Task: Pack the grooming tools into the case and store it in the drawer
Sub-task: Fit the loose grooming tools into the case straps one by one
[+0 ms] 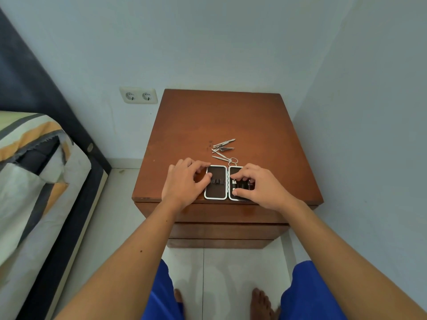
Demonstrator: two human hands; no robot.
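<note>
the case (216, 182) is being kept lying open and flat at the near edge of the nightstand (221, 118), above its closed drawers (227, 214), with the left hand (182, 181) curled loosely at its left half, fingertips being rested on the rim and lining. the right hand (258, 184) is being pressed, fingers bent, onto the right half, nothing clearly gripped. just beyond the case, the grooming tools (223, 150) are being left loose in a small pile.
</note>
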